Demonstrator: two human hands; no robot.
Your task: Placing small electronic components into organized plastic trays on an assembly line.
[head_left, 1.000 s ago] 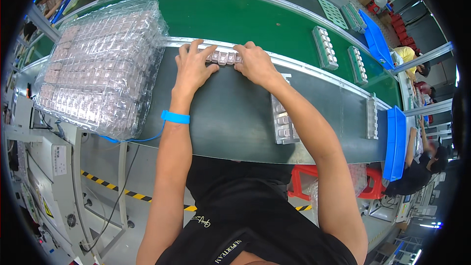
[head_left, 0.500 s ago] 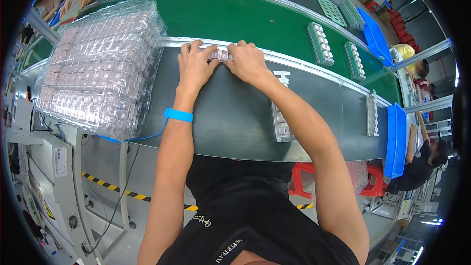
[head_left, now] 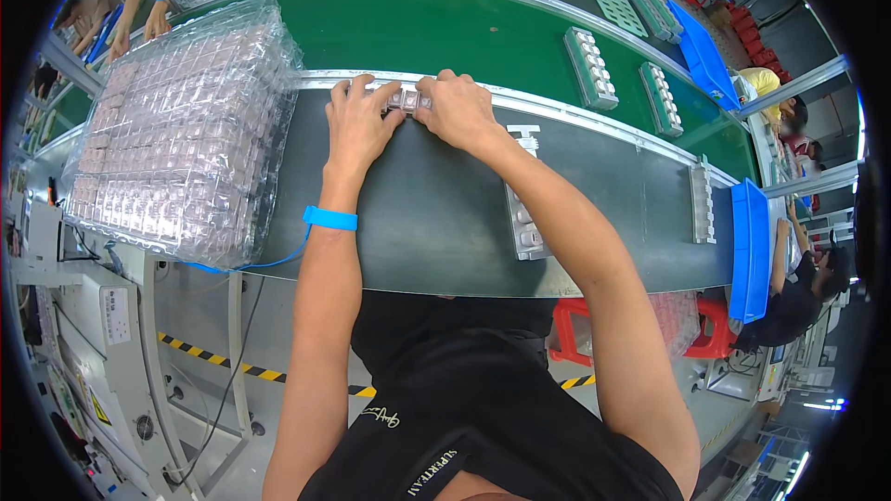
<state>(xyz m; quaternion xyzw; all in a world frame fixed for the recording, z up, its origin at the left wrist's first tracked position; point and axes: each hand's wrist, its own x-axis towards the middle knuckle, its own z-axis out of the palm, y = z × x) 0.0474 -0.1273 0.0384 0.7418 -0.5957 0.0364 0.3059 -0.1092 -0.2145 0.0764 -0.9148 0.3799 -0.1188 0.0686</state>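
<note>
A short row of small pinkish, glossy blocks (head_left: 406,99) is held at the far edge of the dark work surface, near the metal rail. My left hand (head_left: 360,130) pinches its left end between thumb and fingers. At the other end, my right hand (head_left: 459,111) grips the row with curled fingers, which partly cover it. A blue wrist strap (head_left: 331,218) with a cord circles my left wrist. Partly hidden under my right forearm lies a grey holder (head_left: 531,246) with light, rounded parts in it.
Left of my hands stands a large stack of plastic-wrapped trays (head_left: 186,139) full of pinkish parts. Loaded fixtures (head_left: 590,68) sit on the green conveyor (head_left: 399,32) beyond the rail (head_left: 557,116). A blue bin (head_left: 750,250) hangs at the right end. Co-workers are at far left and right.
The whole view has shifted slightly. Both hands keep hold of the row of blocks, with only small finger movement. At far left, a co-worker's hands have moved beside the wrapped stack.
</note>
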